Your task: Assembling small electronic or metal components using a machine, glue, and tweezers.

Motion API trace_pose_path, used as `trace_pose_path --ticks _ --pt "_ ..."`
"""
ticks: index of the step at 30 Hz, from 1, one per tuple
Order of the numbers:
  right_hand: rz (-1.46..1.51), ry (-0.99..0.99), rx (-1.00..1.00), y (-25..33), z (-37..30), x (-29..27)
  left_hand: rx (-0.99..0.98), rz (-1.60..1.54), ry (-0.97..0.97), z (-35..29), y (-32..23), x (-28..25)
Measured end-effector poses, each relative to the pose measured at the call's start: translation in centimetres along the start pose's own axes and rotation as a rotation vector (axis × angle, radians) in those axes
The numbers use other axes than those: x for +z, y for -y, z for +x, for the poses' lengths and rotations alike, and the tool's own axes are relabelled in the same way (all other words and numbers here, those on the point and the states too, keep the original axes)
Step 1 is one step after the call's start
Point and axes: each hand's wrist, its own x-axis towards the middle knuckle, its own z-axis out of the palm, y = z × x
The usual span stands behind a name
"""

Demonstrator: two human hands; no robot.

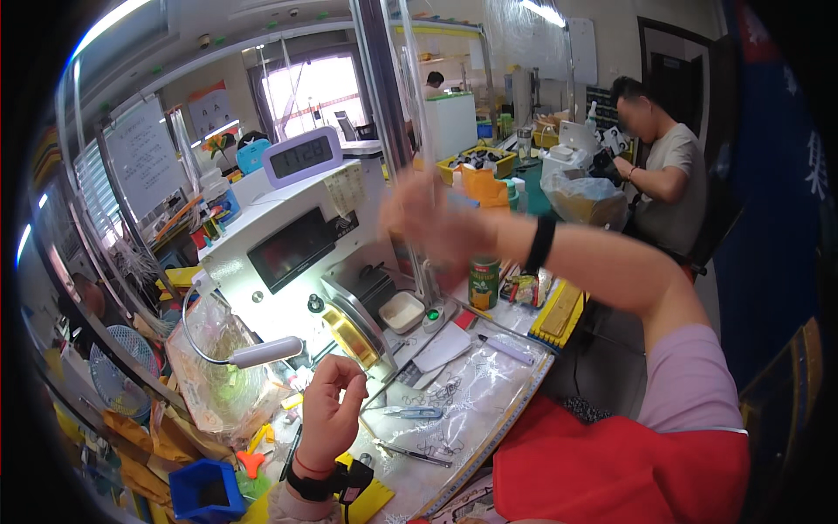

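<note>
My left hand point(333, 409) is raised over the near part of the bench, its fingers curled in toward the thumb. Whatever the fingers may pinch is too small to make out. Just beyond it stands a white machine point(229, 253) with a brass-coloured wheel point(351, 339), lit brightly by a bendable lamp point(264, 351). My right hand point(436, 218) is lifted high in front of the machine's right side, smeared by motion, so its fingers cannot be read. Pale blue tweezers point(413, 411) and a dark slim tool point(417, 455) lie on the bench to the right of my left hand.
Loose thin strands lie around the tweezers on the bench top point(489, 384). A green can point(483, 284) and a white dish point(402, 312) stand farther back. At lower left sits a blue bin point(206, 491). A co-worker point(672, 166) handles something dark at the far right.
</note>
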Motion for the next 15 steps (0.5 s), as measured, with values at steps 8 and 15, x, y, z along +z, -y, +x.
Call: trace_pose_path --ticks 8,15 --pt "-0.244 -0.686 0.881 -24.0 16.3 3.5 0.289 0.36 -0.018 0.1 -1.6 0.3" --pt "-0.204 -0.689 0.982 -28.6 17.6 2.3 0.378 0.459 -0.022 0.6 -1.9 0.6"
